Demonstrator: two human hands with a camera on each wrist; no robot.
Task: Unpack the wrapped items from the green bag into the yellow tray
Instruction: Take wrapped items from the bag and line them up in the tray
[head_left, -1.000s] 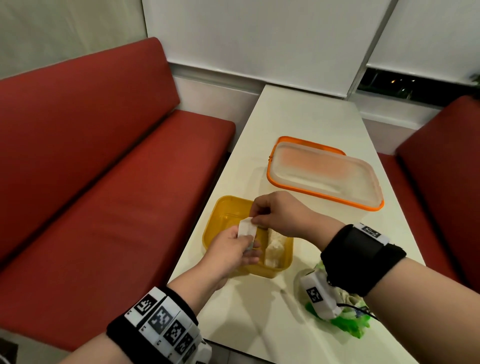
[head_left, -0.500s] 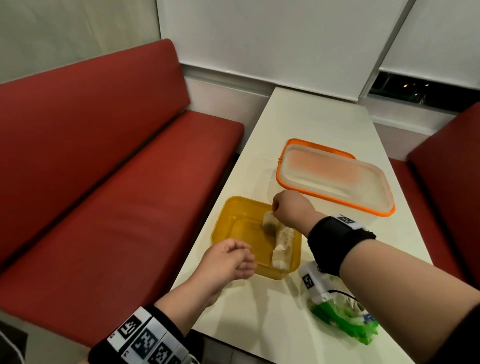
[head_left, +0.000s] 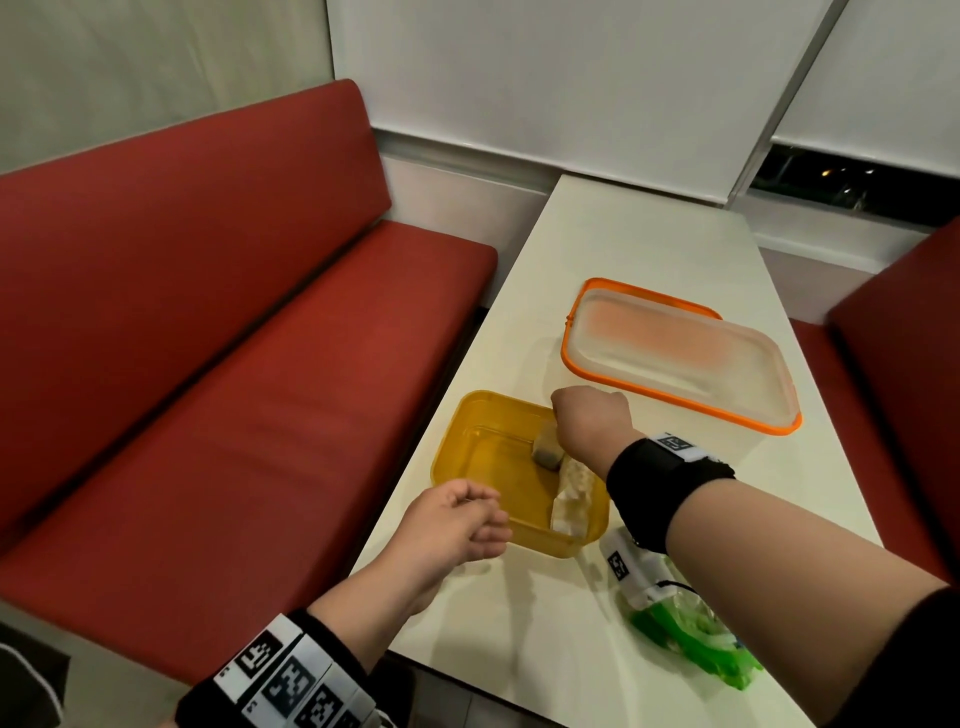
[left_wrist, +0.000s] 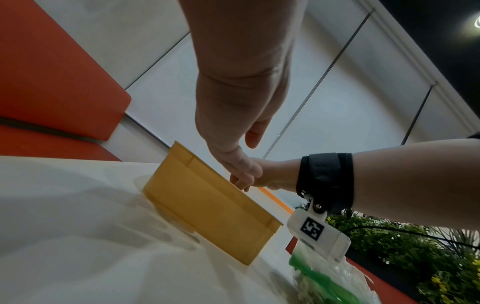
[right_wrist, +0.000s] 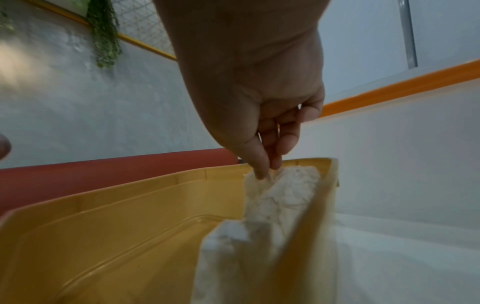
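The yellow tray (head_left: 470, 457) sits at the table's near left edge. My right hand (head_left: 587, 421) reaches into its far right corner and pinches the top of a white wrapped item (head_left: 546, 451) between thumb and fingers (right_wrist: 261, 172); the item's lower end is inside the tray (right_wrist: 103, 216). A second wrapped item (head_left: 571, 501) lies along the tray's right wall. My left hand (head_left: 462, 519) hovers at the tray's near left corner, loosely curled and holding nothing. The green bag (head_left: 691, 639) lies crumpled under my right forearm, also seen in the left wrist view (left_wrist: 319, 273).
A clear container with an orange-rimmed lid (head_left: 675, 353) stands just beyond the tray. The white table (head_left: 649, 244) is narrow, with red benches (head_left: 234, 364) on both sides and a wall with blinds at its far end.
A second ago both hands held the wrapped item above the tray. The left hand has let go and drawn back, while the right hand has lowered the item into the tray.
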